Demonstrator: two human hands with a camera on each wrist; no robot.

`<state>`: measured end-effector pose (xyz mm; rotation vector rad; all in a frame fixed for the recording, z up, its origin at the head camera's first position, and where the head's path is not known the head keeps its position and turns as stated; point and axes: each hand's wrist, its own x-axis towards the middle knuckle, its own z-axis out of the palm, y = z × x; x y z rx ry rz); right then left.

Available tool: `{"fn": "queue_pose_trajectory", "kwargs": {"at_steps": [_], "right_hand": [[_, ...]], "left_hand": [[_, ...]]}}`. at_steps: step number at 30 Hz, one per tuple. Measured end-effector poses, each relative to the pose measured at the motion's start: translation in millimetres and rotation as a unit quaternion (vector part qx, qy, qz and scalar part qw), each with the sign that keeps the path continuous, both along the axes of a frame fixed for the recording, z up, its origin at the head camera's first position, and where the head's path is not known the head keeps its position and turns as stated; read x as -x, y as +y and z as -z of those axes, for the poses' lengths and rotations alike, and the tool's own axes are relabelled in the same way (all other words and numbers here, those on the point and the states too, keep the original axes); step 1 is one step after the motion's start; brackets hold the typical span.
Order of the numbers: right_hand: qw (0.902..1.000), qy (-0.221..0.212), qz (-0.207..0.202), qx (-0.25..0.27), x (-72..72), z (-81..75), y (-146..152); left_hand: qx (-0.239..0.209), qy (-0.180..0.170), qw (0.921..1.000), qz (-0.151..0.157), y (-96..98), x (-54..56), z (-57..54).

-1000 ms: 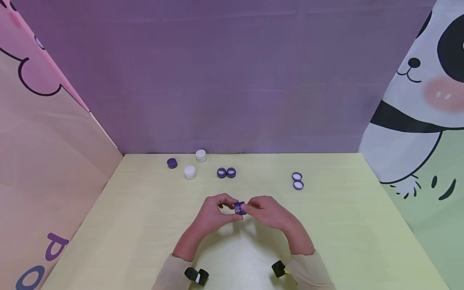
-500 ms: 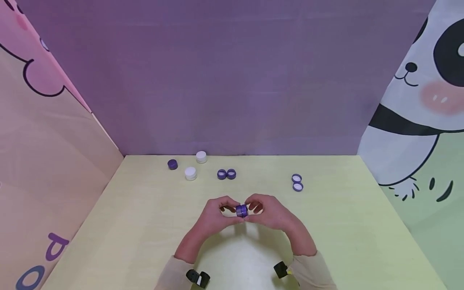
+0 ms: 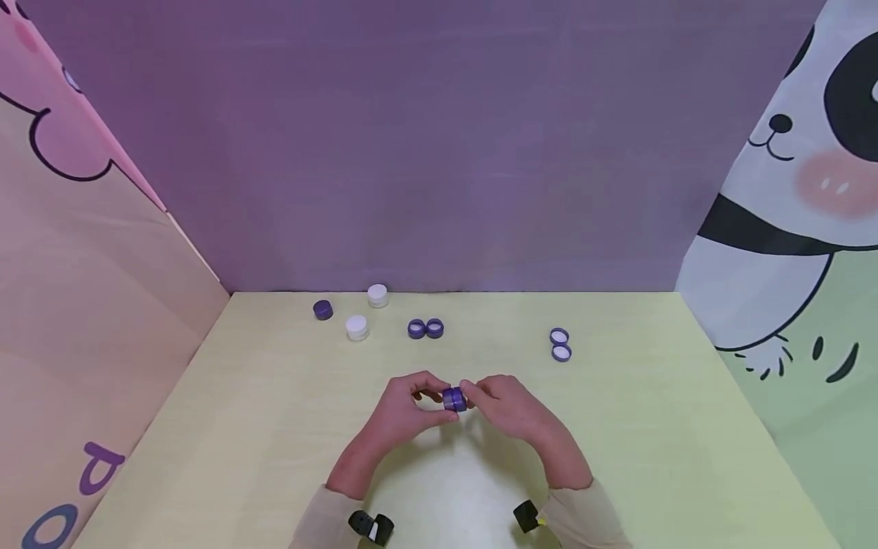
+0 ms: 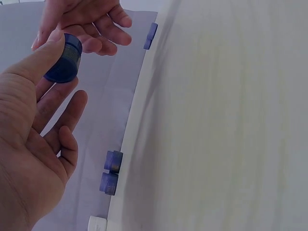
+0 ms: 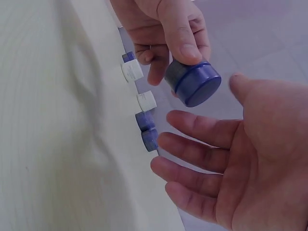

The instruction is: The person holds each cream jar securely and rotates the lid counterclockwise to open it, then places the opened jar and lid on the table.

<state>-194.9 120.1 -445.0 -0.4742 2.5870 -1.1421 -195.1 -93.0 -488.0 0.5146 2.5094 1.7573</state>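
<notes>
My left hand (image 3: 410, 406) pinches a small purple jar (image 5: 194, 83) between thumb and fingers, above the table. A purple lid sits on the jar, its flat top facing my right hand, with a seam between lid and body. My right hand (image 5: 211, 154) is beside the lid, fingers spread and relaxed; a gap shows between them and the lid in the right wrist view. In the left wrist view the jar (image 4: 65, 60) lies tilted under my left thumb.
On the table (image 3: 274, 396) at the back stand a closed purple jar (image 3: 323, 309), two white jars (image 3: 357, 328), and two purple open jars (image 3: 416, 329) side by side. Farther right lie two purple lids (image 3: 560, 352) with white insides up. A purple backdrop (image 3: 439, 152) rises behind.
My right fingers go from touching the lid, to reaching over and under its side, to loosened and apart from it. My left hand keeps its pinch on the jar.
</notes>
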Motion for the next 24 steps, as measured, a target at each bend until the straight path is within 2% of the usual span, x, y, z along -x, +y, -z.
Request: {"fn": "queue_pose_trajectory", "kwargs": {"at_steps": [6, 12, 17, 21, 24], "right_hand": [[0.9996, 0.024, -0.006, 0.010, -1.8, -0.6, 3], [0.9985, 0.026, -0.022, 0.044, -1.5, -1.4, 6], [0.9958, 0.028, -0.034, 0.080, -1.1, -4.7, 6], [0.9954, 0.033, -0.043, 0.080, -2.7, -6.1, 6], [0.9967, 0.020, -0.022, 0.076, -4.3, -5.9, 6]], "left_hand": [[0.010, 0.012, 0.9998, 0.010, 4.3, 1.3, -4.2], [0.004, 0.010, 0.9999, 0.011, 4.5, 1.5, -6.4], [-0.001, -0.002, 1.0000, 0.009, 5.0, -0.6, -19.0], [-0.002, -0.014, 0.9997, 0.020, 4.7, -7.1, -32.1], [-0.003, -0.013, 0.9997, 0.021, 4.0, -6.8, -29.8]]}}
